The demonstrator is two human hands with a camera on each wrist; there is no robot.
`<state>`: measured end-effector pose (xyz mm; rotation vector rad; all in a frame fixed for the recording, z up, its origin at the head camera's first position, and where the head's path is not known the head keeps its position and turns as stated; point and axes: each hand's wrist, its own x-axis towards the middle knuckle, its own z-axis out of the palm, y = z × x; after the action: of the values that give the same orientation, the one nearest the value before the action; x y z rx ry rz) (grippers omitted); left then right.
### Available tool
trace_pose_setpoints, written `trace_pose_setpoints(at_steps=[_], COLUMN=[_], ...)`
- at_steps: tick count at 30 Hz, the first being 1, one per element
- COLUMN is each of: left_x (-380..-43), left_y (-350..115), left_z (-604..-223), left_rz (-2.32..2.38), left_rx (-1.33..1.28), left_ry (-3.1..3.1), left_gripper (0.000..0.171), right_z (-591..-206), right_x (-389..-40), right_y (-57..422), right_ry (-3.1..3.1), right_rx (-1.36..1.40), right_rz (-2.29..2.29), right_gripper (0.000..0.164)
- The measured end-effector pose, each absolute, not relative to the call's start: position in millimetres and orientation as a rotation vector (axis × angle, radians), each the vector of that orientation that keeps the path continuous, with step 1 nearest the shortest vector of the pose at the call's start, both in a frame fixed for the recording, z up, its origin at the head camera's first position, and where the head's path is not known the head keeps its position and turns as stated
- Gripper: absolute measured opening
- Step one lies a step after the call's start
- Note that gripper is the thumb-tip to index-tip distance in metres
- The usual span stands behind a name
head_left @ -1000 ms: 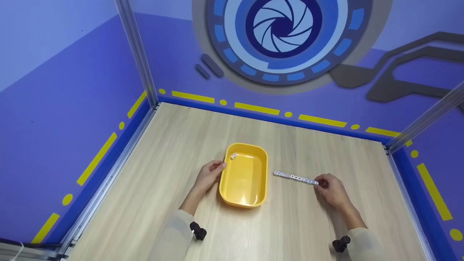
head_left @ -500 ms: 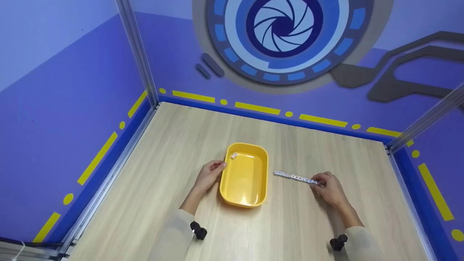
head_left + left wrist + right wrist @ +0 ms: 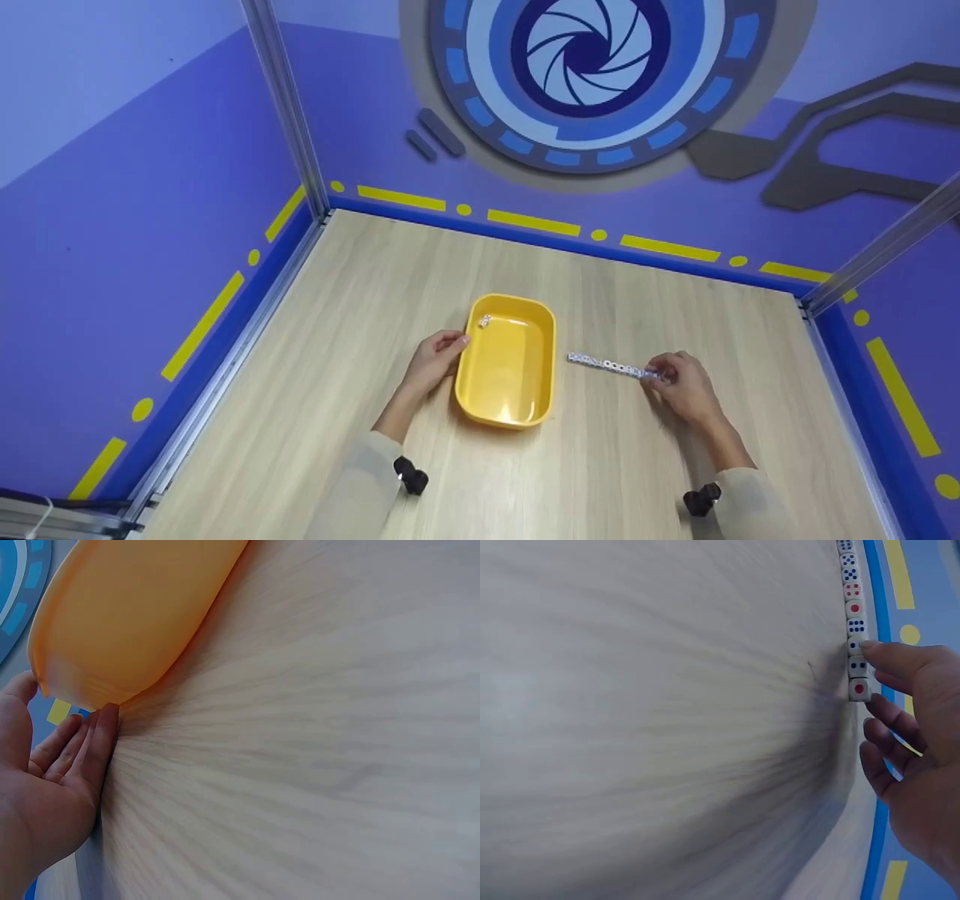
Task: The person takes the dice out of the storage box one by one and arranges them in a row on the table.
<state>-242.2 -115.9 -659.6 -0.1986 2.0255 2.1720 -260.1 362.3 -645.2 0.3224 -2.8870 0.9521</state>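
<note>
In the head view, a yellow plastic box (image 3: pixel 505 367) stands on the table with a couple of small white dice (image 3: pixel 485 322) in its far left corner. My left hand (image 3: pixel 436 361) holds its left wall, thumb at the rim and fingers low against the outside. To the right of the box lies a straight row of dice (image 3: pixel 604 364) with blue and red pips. My right hand (image 3: pixel 684 386) pinches the row near its right end. In the right wrist view, my thumb (image 3: pixel 885 654) presses a die close to that end, other fingertips partly hidden behind.
The pale wood table (image 3: pixel 375 285) is bounded by blue-purple panels (image 3: pixel 360 112) at the back and sides. Metal posts (image 3: pixel 289 112) rise at its far corners. A small black device (image 3: pixel 410 476) sits at each sleeve cuff.
My right hand has shifted slightly left along the dice row, so its right end now lies farther inside my fingers. My left hand and the box stay put.
</note>
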Motion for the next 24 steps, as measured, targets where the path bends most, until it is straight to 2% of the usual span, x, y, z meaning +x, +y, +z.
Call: trace_pose_setpoints(at_steps=[8, 17, 24], left_x=[-243.7, -244.4, -244.0], left_y=[-117.2, -115.7, -115.6], left_z=[-660.3, -663.0, -660.1], left_rz=[2.182, 2.201, 2.162], left_rx=[-0.198, -0.171, -0.215], left_ry=[2.036, 2.011, 2.053], left_gripper=[0.049, 0.049, 0.046], right_z=[-625.6, -606.6, -599.2], right_x=[-268.4, -285.3, -298.0], right_y=[326.6, 237.8, 169.4], right_ry=[-2.762, -2.665, -2.599], right_rx=[0.382, 0.515, 0.654], right_rz=[1.032, 1.267, 1.388], right_gripper=[0.028, 0.02, 0.024])
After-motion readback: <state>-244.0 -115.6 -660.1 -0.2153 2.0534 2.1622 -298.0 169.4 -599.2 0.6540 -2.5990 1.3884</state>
